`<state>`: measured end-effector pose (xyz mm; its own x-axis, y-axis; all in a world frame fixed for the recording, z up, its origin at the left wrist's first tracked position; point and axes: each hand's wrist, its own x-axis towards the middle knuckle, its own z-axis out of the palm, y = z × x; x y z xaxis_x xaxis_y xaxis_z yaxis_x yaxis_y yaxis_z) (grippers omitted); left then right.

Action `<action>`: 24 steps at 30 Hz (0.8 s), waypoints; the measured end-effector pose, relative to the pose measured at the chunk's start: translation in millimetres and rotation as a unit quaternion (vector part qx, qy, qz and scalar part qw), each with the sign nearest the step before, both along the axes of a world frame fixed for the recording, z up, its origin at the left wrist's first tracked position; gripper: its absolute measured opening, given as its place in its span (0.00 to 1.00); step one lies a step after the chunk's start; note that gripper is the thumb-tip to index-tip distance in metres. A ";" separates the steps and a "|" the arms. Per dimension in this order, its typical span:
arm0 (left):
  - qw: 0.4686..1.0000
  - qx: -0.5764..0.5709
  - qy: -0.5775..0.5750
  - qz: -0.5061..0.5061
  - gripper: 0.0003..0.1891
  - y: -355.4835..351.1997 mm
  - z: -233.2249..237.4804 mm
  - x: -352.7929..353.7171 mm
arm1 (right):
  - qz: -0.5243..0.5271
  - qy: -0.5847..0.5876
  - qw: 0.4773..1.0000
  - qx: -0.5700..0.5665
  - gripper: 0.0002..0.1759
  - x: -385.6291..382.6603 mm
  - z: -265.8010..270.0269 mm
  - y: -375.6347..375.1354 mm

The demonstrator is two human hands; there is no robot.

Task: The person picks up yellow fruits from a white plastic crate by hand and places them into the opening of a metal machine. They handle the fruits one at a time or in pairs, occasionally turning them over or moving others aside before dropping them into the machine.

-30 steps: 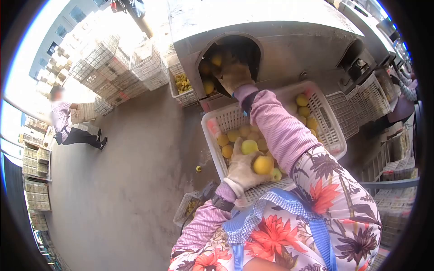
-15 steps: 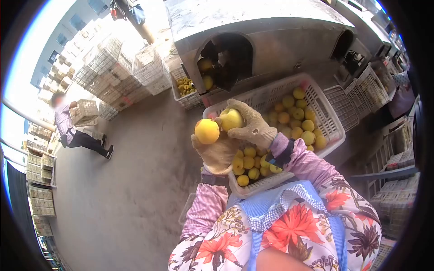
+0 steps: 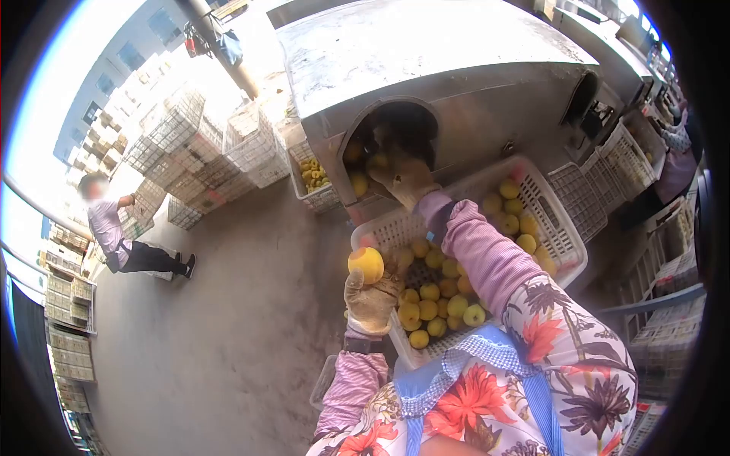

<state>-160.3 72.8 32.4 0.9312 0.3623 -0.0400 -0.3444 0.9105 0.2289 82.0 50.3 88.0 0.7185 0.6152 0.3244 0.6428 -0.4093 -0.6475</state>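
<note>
Above the crate (image 3: 572, 247) rim, left hand (image 3: 372, 302) fingers (image 3: 389, 283) clasp the yellow fruit (image 3: 366, 264); right hand (image 3: 407, 182) grip unclear

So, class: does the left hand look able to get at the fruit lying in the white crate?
Probably yes: the left hand sits at the crate rim beside that fruit, nothing between, though it holds one yellow fruit.

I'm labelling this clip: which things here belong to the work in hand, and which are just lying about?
In use:
left hand, gripping a fruit
right hand at the machine hatch
fruit crate below the arms

Lying about:
crate stacks
small crate beside the hatch
empty crates at right
person at left
</note>
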 end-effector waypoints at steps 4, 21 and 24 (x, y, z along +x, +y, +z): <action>0.998 0.048 0.031 0.019 0.30 1.9 -4.0 5.4 | 0.026 0.082 0.988 0.126 0.36 0.0 -0.9 -7.0; 0.996 0.075 -0.017 0.055 0.28 2.9 52.1 51.9 | -0.017 0.061 0.996 0.063 0.46 -78.7 32.8 -69.6; 0.996 0.084 -0.012 0.038 0.27 21.2 43.0 56.6 | -0.040 -0.052 0.998 0.021 0.43 -42.6 39.2 -37.1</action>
